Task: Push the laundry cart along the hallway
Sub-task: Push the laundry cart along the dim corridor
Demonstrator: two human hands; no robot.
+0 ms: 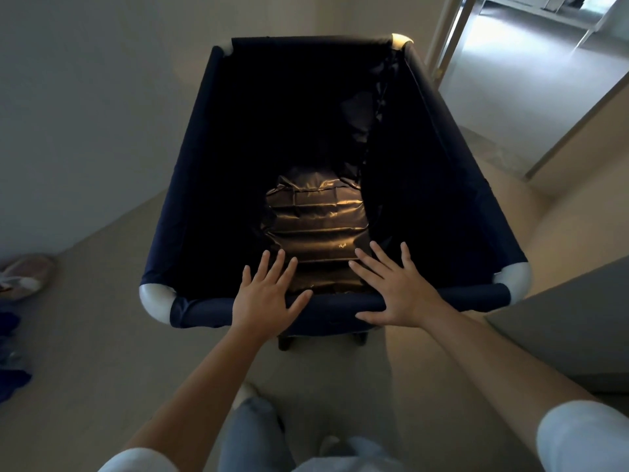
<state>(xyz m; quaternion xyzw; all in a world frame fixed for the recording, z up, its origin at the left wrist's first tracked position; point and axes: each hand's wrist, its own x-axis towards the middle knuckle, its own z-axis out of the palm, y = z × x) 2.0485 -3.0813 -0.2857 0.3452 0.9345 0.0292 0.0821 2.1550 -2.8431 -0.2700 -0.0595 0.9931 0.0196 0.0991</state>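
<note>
Head-cam view looking down a person's two bare arms. A laundry cart, dark navy fabric w/ white pipe corners, stands on the beige carpet directly in front of the person, filling mid-view. The left hand & right hand rest side by side, slightly apart, on the cart's near rim. Both are palm down, fingers straight & spread, not curled round it. At the cart's bottom a creased black plastic bag catches some light. A plain wall runs along the left. An open doorway to a brighter room is top right. A shoe & blue cloth lie on the carpet, far left. White sleeves & blue jeans show at the bottom edge.
</note>
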